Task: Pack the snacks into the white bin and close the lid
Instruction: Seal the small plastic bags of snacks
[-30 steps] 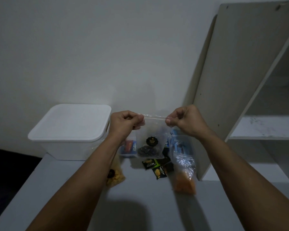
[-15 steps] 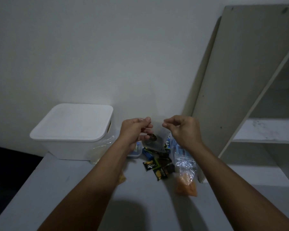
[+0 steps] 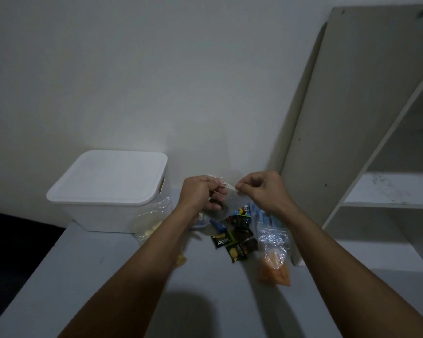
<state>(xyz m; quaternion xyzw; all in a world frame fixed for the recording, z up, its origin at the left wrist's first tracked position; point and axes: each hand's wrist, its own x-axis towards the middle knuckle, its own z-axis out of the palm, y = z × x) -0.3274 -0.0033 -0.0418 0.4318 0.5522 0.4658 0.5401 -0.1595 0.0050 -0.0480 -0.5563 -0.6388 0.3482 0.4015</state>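
Both hands' [image 3: 200, 191] [image 3: 261, 189] pinch grip on clear bag [image 3: 221, 185], above table edge-side snacks [image 3: 235, 237].

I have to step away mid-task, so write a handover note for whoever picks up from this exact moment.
Left hand and right hand both pinch the top edge of a clear zip bag, held above the table.
White bin sits at the back left, lid on.
Black snack packets, an orange snack bag and a yellow snack bag lie loose on the table.
Done: nothing packed.
Left: open the lid, pack everything, close it.
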